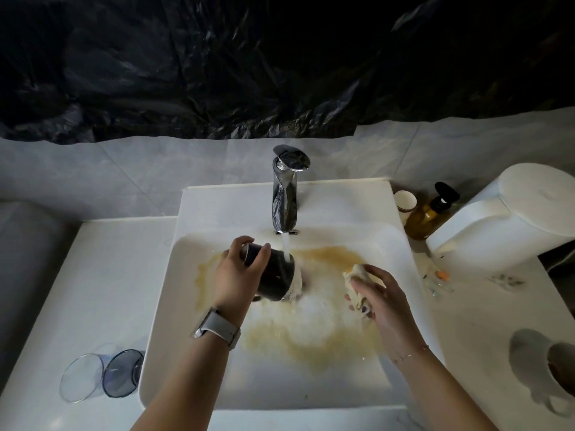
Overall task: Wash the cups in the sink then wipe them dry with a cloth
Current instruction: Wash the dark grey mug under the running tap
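Left hand wraps its fingers round a dark cup, tipped on its side over the sink, mouth turned toward the right, and the water stream from the chrome tap lands right on the cup's wall. Foam and brownish water spread across the basin below. Right hand, just beside the cup but not touching it, squeezes a pale wet cloth in curled fingers. Far left on the counter, two clear tumblers lie on their sides, touching. Far right, a white mug stands near the counter's front edge, well apart from both hands.
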`<control>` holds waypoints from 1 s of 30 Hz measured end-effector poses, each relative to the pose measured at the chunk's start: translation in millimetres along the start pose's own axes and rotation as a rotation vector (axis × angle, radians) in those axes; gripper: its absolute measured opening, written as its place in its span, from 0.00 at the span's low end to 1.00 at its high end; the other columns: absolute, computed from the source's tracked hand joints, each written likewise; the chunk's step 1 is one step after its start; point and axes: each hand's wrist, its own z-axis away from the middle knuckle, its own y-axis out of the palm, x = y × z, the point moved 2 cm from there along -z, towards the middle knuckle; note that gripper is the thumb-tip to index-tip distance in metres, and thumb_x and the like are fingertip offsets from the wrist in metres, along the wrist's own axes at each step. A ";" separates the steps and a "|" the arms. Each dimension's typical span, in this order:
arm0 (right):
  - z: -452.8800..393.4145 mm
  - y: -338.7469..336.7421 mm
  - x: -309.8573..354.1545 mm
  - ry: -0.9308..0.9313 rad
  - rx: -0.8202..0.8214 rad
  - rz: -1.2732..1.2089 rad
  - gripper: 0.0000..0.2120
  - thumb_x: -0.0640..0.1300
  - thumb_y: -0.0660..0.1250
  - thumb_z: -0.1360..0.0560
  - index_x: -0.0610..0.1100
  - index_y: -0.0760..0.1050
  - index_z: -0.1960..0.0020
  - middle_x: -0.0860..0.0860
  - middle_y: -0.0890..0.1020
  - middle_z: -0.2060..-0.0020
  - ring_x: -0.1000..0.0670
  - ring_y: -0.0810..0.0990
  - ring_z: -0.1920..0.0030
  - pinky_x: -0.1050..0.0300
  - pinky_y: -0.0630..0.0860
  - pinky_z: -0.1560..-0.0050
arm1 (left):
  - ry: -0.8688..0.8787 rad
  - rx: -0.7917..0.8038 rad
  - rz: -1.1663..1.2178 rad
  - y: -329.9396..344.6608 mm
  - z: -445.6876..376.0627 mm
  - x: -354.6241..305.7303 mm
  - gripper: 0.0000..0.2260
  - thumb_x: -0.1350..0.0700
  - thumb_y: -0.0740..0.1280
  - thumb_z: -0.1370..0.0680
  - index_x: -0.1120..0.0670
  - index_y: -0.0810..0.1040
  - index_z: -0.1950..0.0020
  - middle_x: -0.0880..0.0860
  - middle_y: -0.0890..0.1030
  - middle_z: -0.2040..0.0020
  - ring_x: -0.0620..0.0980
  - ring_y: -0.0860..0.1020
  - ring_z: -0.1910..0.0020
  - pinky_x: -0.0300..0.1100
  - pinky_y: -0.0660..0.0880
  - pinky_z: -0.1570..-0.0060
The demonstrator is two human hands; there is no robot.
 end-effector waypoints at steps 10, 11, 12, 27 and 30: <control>-16.6 12.1 40.7 -0.372 0.214 0.399 0.09 0.39 0.69 0.24 0.51 0.80 0.47 0.55 0.83 0.54 0.57 0.81 0.52 0.65 0.77 0.58 | -0.881 0.579 1.019 47.3 13.6 1.6 0.13 0.48 0.64 0.23 0.55 0.80 0.46 0.57 0.83 0.57 0.56 0.80 0.57 0.47 0.76 0.59; -20.9 18.9 42.9 -0.428 0.285 0.479 0.13 0.34 0.68 0.25 0.49 0.81 0.46 0.56 0.82 0.50 0.58 0.80 0.49 0.65 0.77 0.54 | -0.892 0.585 1.018 50.2 12.8 1.0 0.14 0.48 0.63 0.23 0.55 0.80 0.46 0.57 0.83 0.57 0.56 0.81 0.59 0.46 0.76 0.58; -25.6 27.2 43.6 -0.476 0.359 0.567 0.16 0.31 0.67 0.26 0.47 0.81 0.44 0.55 0.80 0.47 0.59 0.79 0.46 0.66 0.76 0.50 | -0.899 0.584 1.005 52.0 11.8 0.9 0.14 0.48 0.62 0.22 0.56 0.80 0.46 0.57 0.83 0.58 0.55 0.82 0.61 0.46 0.74 0.58; -63.0 105.6 -6.1 0.360 0.484 0.302 0.13 0.29 0.56 0.24 0.43 0.75 0.53 0.46 0.78 0.60 0.51 0.77 0.63 0.58 0.75 0.61 | -0.708 0.517 0.772 46.9 2.1 17.4 0.17 0.42 0.60 0.20 0.55 0.78 0.47 0.57 0.82 0.60 0.52 0.81 0.63 0.47 0.79 0.55; -52.5 97.4 8.1 0.202 0.520 0.347 0.20 0.25 0.56 0.28 0.44 0.79 0.52 0.51 0.77 0.70 0.56 0.72 0.72 0.64 0.67 0.70 | -0.765 0.531 0.844 42.7 -4.5 17.0 0.19 0.42 0.60 0.20 0.56 0.79 0.48 0.57 0.83 0.59 0.53 0.81 0.62 0.47 0.77 0.53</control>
